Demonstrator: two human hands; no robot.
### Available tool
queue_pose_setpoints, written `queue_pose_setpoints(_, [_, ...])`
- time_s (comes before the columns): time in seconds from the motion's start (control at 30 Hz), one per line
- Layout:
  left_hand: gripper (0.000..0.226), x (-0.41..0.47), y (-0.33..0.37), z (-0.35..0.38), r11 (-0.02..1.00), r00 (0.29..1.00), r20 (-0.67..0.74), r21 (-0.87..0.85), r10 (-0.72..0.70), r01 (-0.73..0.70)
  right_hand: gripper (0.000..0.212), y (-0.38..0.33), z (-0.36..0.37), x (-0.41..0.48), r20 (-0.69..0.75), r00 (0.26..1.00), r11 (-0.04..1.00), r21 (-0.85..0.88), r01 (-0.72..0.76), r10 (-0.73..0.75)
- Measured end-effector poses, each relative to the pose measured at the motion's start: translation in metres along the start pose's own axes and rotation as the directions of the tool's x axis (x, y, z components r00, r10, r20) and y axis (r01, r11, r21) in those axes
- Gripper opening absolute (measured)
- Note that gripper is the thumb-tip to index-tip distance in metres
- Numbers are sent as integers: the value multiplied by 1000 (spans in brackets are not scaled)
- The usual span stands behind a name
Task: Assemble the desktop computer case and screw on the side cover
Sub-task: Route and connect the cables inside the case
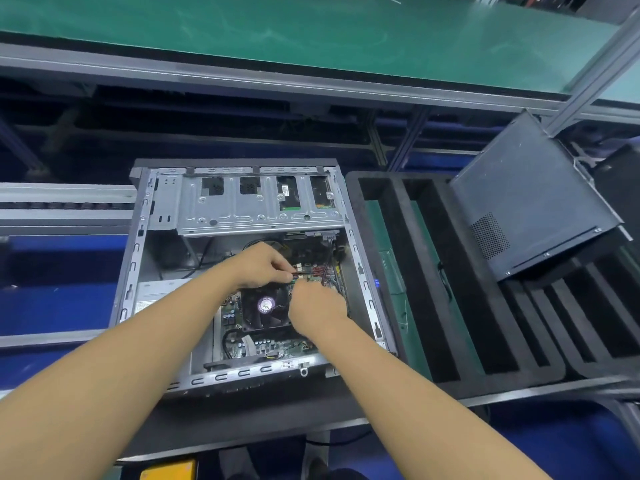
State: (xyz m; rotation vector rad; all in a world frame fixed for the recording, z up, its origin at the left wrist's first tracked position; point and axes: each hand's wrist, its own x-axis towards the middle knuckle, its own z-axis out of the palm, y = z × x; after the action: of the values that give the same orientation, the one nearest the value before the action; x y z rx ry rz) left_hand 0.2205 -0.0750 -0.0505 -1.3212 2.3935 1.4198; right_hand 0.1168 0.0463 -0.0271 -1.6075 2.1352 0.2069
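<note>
An open desktop computer case [138, 237] lies on its side in front of me, with the motherboard and a black CPU fan [266, 306] showing inside. Both my hands are inside it, above the fan. My left hand [261, 265] pinches a bundle of red and black wires [311, 271] near the board's right edge. My right hand [317, 310] is curled just below the same wires, and its fingertips are hidden. The dark side cover [530, 199] leans tilted at the right, resting on a foam rack.
A black slotted foam rack [415, 289] stands right of the case, holding flat green boards. A green conveyor belt [311, 32] runs across the back behind a metal rail. A silver drive cage [256, 202] fills the case's far end. A yellow object [169, 471] shows at the bottom edge.
</note>
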Motion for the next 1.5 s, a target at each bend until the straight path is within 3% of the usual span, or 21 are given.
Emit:
queue_pose_setpoints(0.07, [12,-1,-1,-3,997,1000,-12,-82,9,-10,27,5,0,11,109,990,916,382,-124,88])
queue_pose_setpoints(0.13, [13,-3,-3,1,966,996,-82,-259,-22,0,30,9,-1,17,193,972,636,735,-234,135])
queue_pose_setpoints(0.17, [15,-4,-3,4,946,991,-126,-325,-43,0,31,11,-1,19,229,964,511,817,-265,134])
queue_pose_setpoints(0.27, [11,-6,-1,12,915,979,-190,-404,-68,-15,22,16,-1,23,241,958,300,913,-278,153])
queue_pose_setpoints(0.4, [19,-9,-3,5,897,990,-113,-442,-79,22,12,18,0,27,224,954,87,966,-245,199])
queue_pose_setpoints(0.47, [24,-11,-5,1,883,994,-49,-464,-101,67,13,18,1,27,188,955,161,960,-228,230])
queue_pose_setpoints(0.57, [33,-13,-9,-4,876,995,14,-473,-97,92,13,16,2,22,-44,964,565,817,-115,261])
queue_pose_setpoints(0.67, [41,-15,-9,-6,860,997,6,-504,-83,75,22,15,3,18,-338,939,836,533,134,64])
queue_pose_setpoints(0.73, [41,-17,-9,-7,840,997,-5,-539,-80,65,31,15,5,22,-425,894,926,264,269,-139])
queue_pose_setpoints(0.87, [40,-21,-8,-8,808,993,0,-581,-120,98,22,17,0,34,-399,873,952,-3,305,-281])
queue_pose_setpoints(0.97, [36,-24,-6,-9,771,975,-61,-624,-216,131,15,20,0,38,-324,910,955,59,291,-257])
queue_pose_setpoints(1.03, [21,-24,-6,-12,869,942,-185,-465,-282,169,13,19,0,39,-301,930,958,125,259,-212])
queue_pose_setpoints(1.1, [18,-27,-6,-15,952,896,-331,-184,-296,246,11,16,1,43,-308,928,964,99,249,-208])
queue_pose_setpoints(1.2, [12,-29,-4,-13,925,865,-414,117,-284,361,19,12,4,49,-283,934,970,42,241,-220])
queue_pose_setpoints(1.27, [27,-24,-4,-9,871,858,-379,209,-347,445,30,10,6,53,-257,941,969,51,241,-221])
queue_pose_setpoints(1.37, [27,-16,-3,-10,843,848,-339,219,-406,491,29,10,6,60,-265,942,974,37,222,-204])
queue_pose_setpoints(1.5, [31,-7,-5,-11,875,844,-298,51,-446,481,25,9,9,72,-319,919,973,-66,221,-230])
